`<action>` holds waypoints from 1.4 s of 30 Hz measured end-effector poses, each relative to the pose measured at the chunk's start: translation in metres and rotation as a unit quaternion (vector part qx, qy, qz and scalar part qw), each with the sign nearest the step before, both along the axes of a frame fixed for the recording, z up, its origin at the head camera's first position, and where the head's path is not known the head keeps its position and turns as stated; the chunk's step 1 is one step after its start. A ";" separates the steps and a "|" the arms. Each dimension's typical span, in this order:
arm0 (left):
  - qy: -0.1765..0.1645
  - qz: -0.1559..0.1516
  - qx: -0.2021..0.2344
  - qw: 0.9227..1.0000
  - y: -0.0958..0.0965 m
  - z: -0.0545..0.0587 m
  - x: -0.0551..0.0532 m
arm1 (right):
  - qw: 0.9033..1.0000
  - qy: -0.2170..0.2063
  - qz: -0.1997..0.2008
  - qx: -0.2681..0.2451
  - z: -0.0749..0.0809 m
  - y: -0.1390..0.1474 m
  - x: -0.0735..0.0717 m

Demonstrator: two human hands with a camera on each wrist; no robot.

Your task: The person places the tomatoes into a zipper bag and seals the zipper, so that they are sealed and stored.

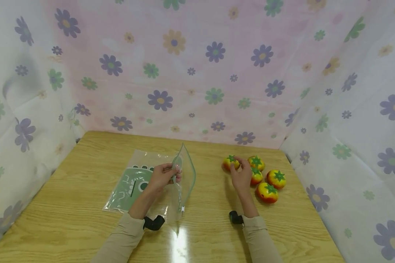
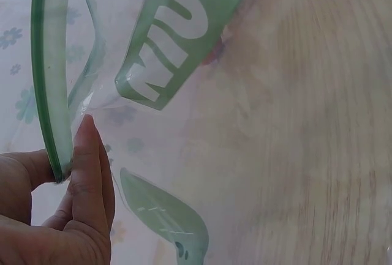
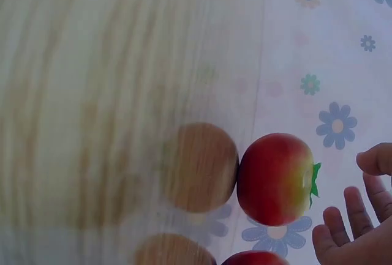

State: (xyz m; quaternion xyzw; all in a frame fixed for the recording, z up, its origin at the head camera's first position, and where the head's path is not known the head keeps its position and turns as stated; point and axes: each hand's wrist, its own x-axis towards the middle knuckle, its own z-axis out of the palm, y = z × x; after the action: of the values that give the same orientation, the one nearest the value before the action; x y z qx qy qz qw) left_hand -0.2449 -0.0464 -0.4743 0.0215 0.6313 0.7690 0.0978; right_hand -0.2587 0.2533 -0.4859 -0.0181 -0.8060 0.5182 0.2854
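Note:
My left hand pinches the green-edged rim of a clear plastic zip bag, holding its mouth raised and spread toward the right. In the left wrist view, thumb and fingers grip the bag's green rim, near printed white lettering on green. A green cartoon face is printed on the bag's flat part, partly covered by the left arm. My right hand hovers at a red and yellow toy tomato, fingers parted. The right wrist view shows a gap between that hand and the tomato's green top.
Several more toy tomatoes cluster right of the right hand, some touching. A white slider sits on the bag's rim. Flowered cloth encloses the wooden table at the back and sides.

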 end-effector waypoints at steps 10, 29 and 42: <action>-0.002 -0.008 0.008 1.000 0.002 -0.002 0.000 | 0.995 -0.089 -0.007 0.037 -0.001 0.008 -0.008; -0.011 -0.006 0.009 1.000 0.002 -0.002 0.000 | 0.975 -0.202 0.056 0.074 -0.004 0.016 -0.023; -0.004 -0.007 -0.006 1.000 -0.001 -0.005 0.001 | 0.968 -0.233 0.077 0.055 -0.011 0.017 -0.030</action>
State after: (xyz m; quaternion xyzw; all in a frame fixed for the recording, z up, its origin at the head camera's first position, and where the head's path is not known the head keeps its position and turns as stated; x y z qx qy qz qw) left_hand -0.2442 -0.0475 -0.4791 0.0228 0.6350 0.7649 0.1058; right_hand -0.2889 0.2707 -0.4967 -0.0605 -0.8763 0.4753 0.0497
